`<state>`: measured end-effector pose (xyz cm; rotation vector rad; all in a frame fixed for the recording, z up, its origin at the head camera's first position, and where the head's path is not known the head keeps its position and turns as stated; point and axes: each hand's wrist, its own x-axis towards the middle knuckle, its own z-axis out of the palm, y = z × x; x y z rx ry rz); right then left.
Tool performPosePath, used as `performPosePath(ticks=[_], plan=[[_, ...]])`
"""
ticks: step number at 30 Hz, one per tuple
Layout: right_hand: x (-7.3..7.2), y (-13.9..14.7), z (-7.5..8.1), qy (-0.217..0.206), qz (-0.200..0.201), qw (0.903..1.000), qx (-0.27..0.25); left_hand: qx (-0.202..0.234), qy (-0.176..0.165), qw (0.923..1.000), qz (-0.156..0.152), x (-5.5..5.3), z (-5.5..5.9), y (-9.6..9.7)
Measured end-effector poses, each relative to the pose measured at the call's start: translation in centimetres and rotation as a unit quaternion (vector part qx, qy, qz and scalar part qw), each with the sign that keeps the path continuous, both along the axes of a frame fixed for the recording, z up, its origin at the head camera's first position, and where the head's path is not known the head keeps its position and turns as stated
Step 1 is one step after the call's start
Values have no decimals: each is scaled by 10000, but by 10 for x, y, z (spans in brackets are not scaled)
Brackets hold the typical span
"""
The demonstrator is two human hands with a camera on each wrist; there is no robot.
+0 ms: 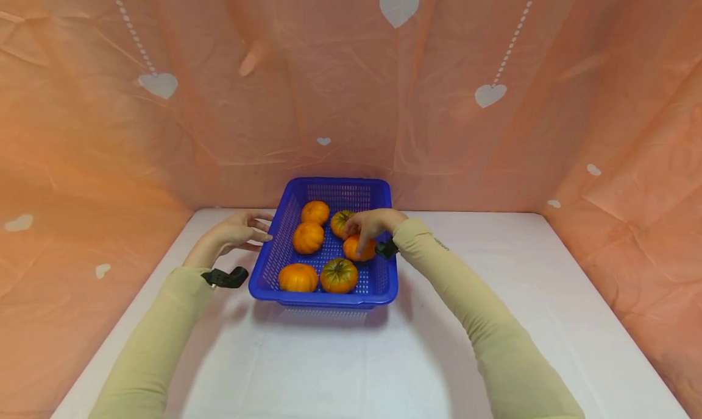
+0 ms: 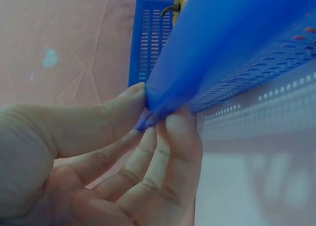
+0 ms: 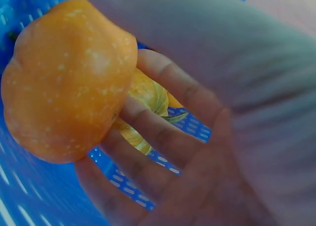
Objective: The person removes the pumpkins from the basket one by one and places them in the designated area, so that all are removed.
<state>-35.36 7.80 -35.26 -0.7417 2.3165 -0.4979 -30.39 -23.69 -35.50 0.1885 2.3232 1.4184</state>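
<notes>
A blue plastic basket (image 1: 323, 298) with slotted walls holds several small pumpkins. At its left side, my left hand (image 1: 236, 231) pinches the basket's rim (image 2: 163, 92), thumb on one side and fingers on the other. Inside the basket, my right hand (image 1: 375, 221) holds an orange pumpkin (image 3: 69, 82) near the right wall; its fingertips touch the side, while the thumb is hidden in the right wrist view. A green-and-orange pumpkin (image 1: 339, 223) lies just beyond that hand.
Along the basket's left lie two orange pumpkins (image 1: 308, 237), one behind the other. At the front sit another orange pumpkin (image 1: 298, 278) and a greenish pumpkin (image 1: 338, 276). The white table (image 1: 307, 364) is bordered by peach curtains (image 1: 351, 102) with white hearts.
</notes>
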Motion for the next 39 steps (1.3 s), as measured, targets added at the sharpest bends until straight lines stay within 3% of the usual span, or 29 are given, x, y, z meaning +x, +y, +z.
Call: performPosePath(ticks=[11, 20, 28, 39], plan=[[0, -6, -1, -45, 488, 9986, 181, -57, 6, 10000, 45, 1, 2, 1], [1, -11, -3, 96, 390, 9979, 501, -101, 51, 9999, 31, -1, 0, 0], [5, -15, -3, 575, 410, 9914, 1097, -155, 52, 9999, 24, 1, 1, 1], [0, -2, 6, 466, 259, 9967, 608, -137, 67, 9999, 46, 5, 2, 2]])
